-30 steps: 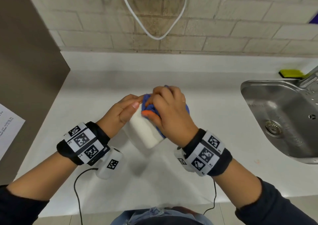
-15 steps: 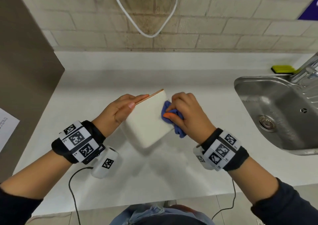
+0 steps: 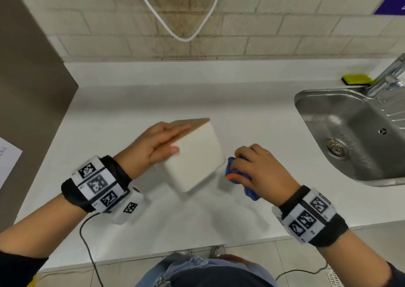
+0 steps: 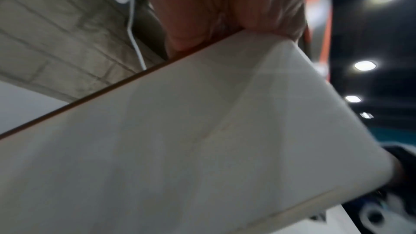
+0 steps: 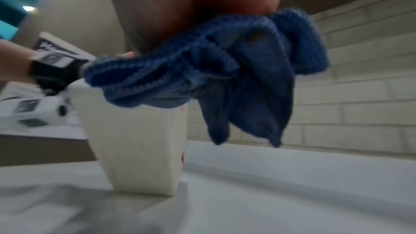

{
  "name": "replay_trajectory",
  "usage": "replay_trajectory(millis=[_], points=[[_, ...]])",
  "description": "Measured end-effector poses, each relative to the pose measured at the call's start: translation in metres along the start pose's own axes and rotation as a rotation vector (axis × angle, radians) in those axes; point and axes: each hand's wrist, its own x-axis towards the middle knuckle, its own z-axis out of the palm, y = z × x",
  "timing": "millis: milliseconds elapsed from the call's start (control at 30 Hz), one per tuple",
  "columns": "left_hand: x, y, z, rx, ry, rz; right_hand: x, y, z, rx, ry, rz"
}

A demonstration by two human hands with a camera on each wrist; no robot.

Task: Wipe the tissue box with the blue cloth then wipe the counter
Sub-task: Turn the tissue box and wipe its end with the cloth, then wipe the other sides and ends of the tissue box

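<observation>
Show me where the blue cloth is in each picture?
Head view: the blue cloth sits right of centre, bunched in the right hand, beside the tissue box.
Left wrist view: the cloth is not in it; the box fills the picture.
Right wrist view: it hangs in the middle, under the hand, above the counter.
Shared landmark: the white tissue box, seen in all three.

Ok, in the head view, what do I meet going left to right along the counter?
Left hand → tilted white rectangular tissue box → crumpled blue cloth in the right hand → stainless steel sink.
</observation>
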Motion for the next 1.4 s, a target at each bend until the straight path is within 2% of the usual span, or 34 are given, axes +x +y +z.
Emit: replay_trajectory(millis=[67, 133, 200, 300, 367, 467, 600, 700, 867, 1000, 1133, 1200, 1400], points=[[-0.007, -0.003, 0.018, 0.205, -0.141, 0.079, -0.012, 0.005, 0.001, 0.050, 0.039, 0.114], [-0.016, -0.012, 0.037, 0.440, -0.214, 0.175, -0.020, 0.005, 0.003, 0.104, 0.078, 0.167], [-0.022, -0.024, 0.047, 0.569, -0.253, 0.187, -0.025, 0.002, 0.007, 0.143, 0.095, 0.192], [-0.028, -0.039, 0.042, 0.646, -0.265, 0.160, -0.026, -0.004, 0.016, 0.198, 0.093, 0.221], [-0.035, -0.044, 0.035, 0.682, -0.220, 0.098, -0.022, -0.007, 0.022, 0.204, 0.081, 0.207], [-0.041, -0.037, 0.030, 0.709, -0.080, -0.111, -0.013, -0.013, 0.031, 0.188, 0.042, 0.161], [-0.037, -0.020, 0.068, 0.772, 0.095, -0.340, 0.000, -0.020, 0.039, 0.221, 0.021, 0.115], [-0.033, -0.020, 0.090, 0.812, 0.181, -0.413, 0.008, -0.025, 0.042, 0.243, 0.021, 0.096], [-0.035, -0.026, 0.090, 0.732, 0.296, -0.362, 0.016, -0.024, 0.045, 0.278, 0.036, 0.105], [-0.050, -0.032, 0.059, 0.429, 0.407, -0.334, 0.032, -0.028, 0.037, 0.450, 0.119, 0.196], [-0.064, -0.046, 0.037, 0.304, 0.305, -0.215, 0.071, -0.057, 0.042, 0.698, 0.293, 0.267], [-0.067, -0.052, 0.032, 0.262, 0.266, -0.204, 0.090, -0.076, 0.055, 0.808, 0.297, 0.324], [-0.069, -0.056, 0.022, 0.132, 0.266, -0.198, 0.106, -0.107, 0.089, 0.616, 0.175, 0.289]])
